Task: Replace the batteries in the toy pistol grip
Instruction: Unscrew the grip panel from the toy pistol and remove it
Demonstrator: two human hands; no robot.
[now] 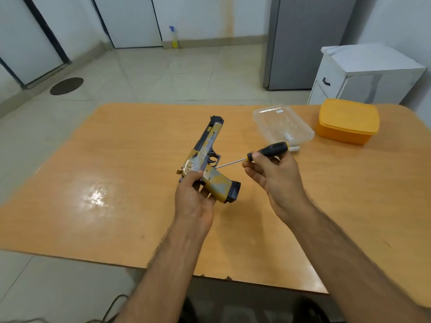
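A yellow and dark blue toy pistol (206,157) is held above the orange table (105,183), barrel pointing away from me and grip toward the right. My left hand (193,199) grips it from below, at the back of the frame near the grip. My right hand (272,176) holds a screwdriver (268,151) by its black handle. The thin metal shaft runs left, and its tip touches the pistol at the top of the grip, just behind the trigger. White batteries (290,137) lie in and beside a clear container.
A clear plastic container (282,124) and a closed orange lidded box (347,121) stand at the table's far right. Beyond the table are a white cabinet (363,75), a grey fridge (303,43) and a spray bottle (173,37) on the tiled floor.
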